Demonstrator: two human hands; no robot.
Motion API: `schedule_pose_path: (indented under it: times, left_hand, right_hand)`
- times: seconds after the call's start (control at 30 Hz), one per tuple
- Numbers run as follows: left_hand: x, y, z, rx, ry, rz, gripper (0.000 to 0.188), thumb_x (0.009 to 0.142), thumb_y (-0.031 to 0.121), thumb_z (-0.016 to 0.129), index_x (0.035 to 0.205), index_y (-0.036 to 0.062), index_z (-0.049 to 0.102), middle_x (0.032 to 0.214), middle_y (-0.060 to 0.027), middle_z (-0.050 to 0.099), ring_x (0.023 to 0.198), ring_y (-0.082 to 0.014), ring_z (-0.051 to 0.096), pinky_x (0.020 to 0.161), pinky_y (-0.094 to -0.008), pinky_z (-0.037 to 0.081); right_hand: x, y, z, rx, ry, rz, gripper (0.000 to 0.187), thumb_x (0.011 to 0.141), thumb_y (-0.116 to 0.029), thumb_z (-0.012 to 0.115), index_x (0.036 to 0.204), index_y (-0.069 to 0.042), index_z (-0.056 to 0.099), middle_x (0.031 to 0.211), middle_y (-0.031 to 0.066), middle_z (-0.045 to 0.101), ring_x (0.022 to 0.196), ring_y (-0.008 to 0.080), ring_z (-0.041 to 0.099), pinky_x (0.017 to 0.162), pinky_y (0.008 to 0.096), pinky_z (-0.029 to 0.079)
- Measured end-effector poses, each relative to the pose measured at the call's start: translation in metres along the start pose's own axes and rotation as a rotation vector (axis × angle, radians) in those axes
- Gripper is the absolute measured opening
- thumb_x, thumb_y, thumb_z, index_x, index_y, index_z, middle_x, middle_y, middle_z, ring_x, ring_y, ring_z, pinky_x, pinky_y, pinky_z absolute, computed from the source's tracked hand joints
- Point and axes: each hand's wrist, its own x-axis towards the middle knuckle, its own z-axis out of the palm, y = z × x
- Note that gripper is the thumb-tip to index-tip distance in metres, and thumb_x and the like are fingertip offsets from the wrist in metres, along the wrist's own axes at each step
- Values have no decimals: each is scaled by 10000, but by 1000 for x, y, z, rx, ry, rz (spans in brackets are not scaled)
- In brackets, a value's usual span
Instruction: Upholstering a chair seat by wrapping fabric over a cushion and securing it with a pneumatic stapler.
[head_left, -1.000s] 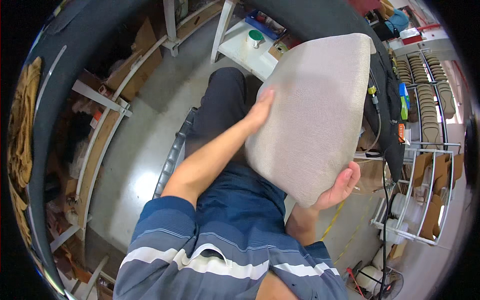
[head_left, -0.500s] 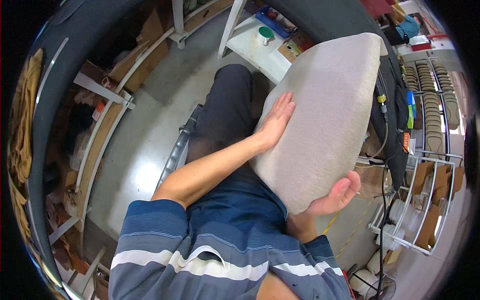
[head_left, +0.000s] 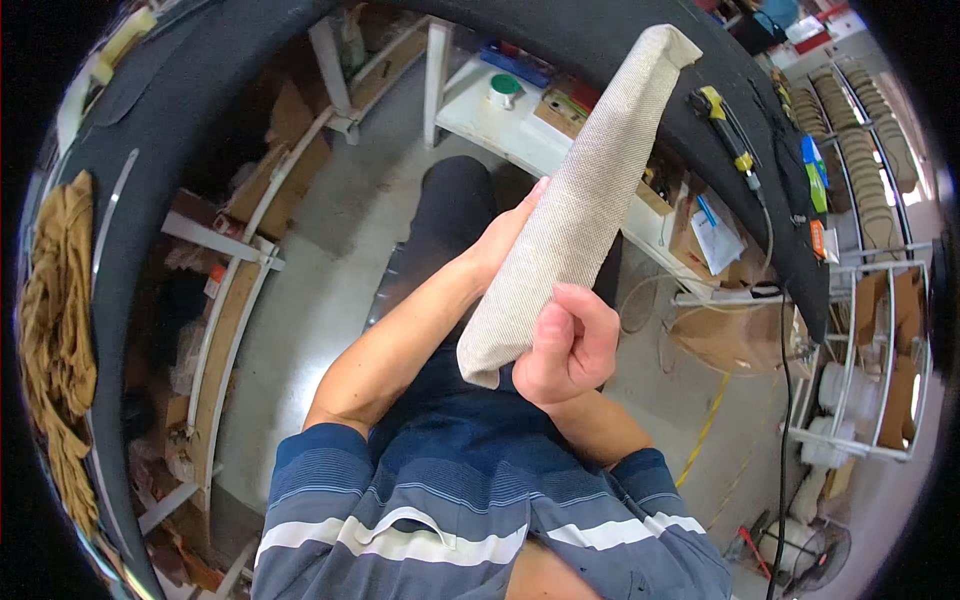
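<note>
A padded beige fabric cushion (head_left: 572,215) is tilted up in front of me, its narrow edge facing me and its far end raised to the upper right. My left hand (head_left: 505,235) lies against the cushion's left side with its fingers stretched along it; the cushion partly hides them. Near the lower end, my right hand (head_left: 570,345) is closed at the cushion's right edge, with thumb and fingers curled. Part of that grip is hidden from view.
A black-covered worktop (head_left: 690,140) curves round ahead, bearing a yellow-and-black air tool (head_left: 722,130). Below it, a white shelf (head_left: 465,105) carries a green-topped cup (head_left: 505,88). Brown cloth (head_left: 65,350) lies at left; a white wire rack (head_left: 850,360) stands at right.
The cushion has turned from its broad face to its narrow edge and shifted left. My right hand has moved left and its fingers have curled; my left hand stays against the cushion.
</note>
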Motion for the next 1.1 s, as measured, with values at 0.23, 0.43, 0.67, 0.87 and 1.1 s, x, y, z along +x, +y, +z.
schedule_pose_path:
  times: [0.23,0.43,0.67,0.87,1.1]
  left_hand:
    - [-43,54,95,528,177,271,597,1108,437,414,1546,37,349,1513,-121,444,1361,-211,441,1115,-321,375]
    - [-34,91,96,880,214,329,647,1123,443,347,1638,62,257,1657,-83,332,1491,-174,337,1219,-304,258]
    - [-55,69,103,606,215,216,653,1113,410,398,1636,49,249,1650,-81,341,1481,-169,353,1216,-302,268]
    - [-137,42,103,1182,298,294,635,1124,264,353,1623,-64,138,1714,-178,154,1578,-249,174,1260,-350,159]
    - [-132,38,106,1375,299,407,614,1119,233,375,1622,-51,166,1705,-189,194,1573,-267,201,1261,-370,175]
  right_hand:
    - [-7,16,7,17,62,20,168,1001,-91,630,1116,30,648,923,153,719,720,211,680,689,313,559]
    - [-3,17,23,59,6,34,179,960,-26,661,1129,35,653,901,148,718,643,218,635,619,322,514]
    - [2,20,27,39,81,8,158,946,-39,686,1093,18,668,868,129,718,574,221,593,552,339,467]
    - [15,17,33,25,114,-126,182,920,-56,712,1095,-14,684,822,104,721,546,245,598,534,362,459]
    - [27,8,17,80,-36,-22,189,952,-52,694,1133,4,697,850,130,732,664,211,701,613,318,538]
